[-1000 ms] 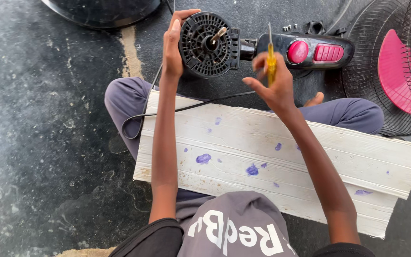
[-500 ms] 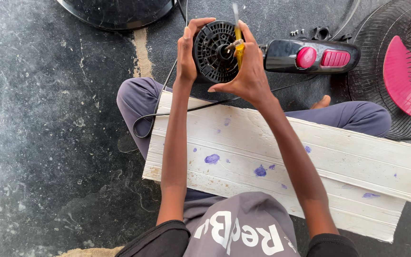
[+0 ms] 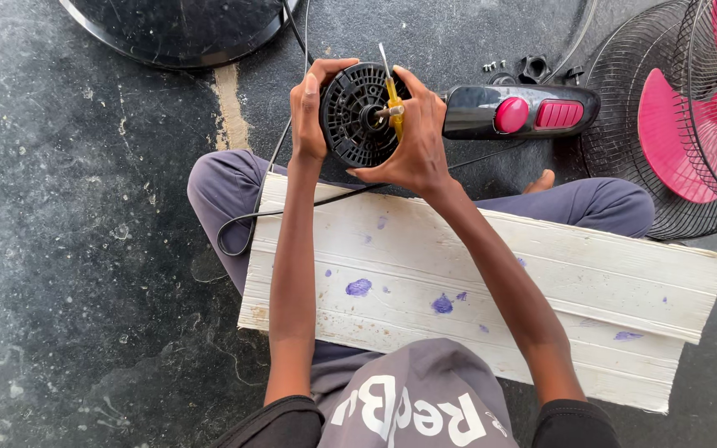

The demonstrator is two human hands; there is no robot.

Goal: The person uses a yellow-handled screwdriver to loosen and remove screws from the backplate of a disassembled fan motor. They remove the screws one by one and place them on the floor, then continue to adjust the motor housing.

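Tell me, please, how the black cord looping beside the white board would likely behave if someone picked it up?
The black cord lies in a loose loop on the floor, so it is probably floppy and would sag. It looks thin, so likely light. It seems to run up toward the round black motor housing, so pulling might tug that.

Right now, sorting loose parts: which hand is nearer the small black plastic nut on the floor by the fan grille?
Right. The right hand is nearer the nut; the left hand is farther away.
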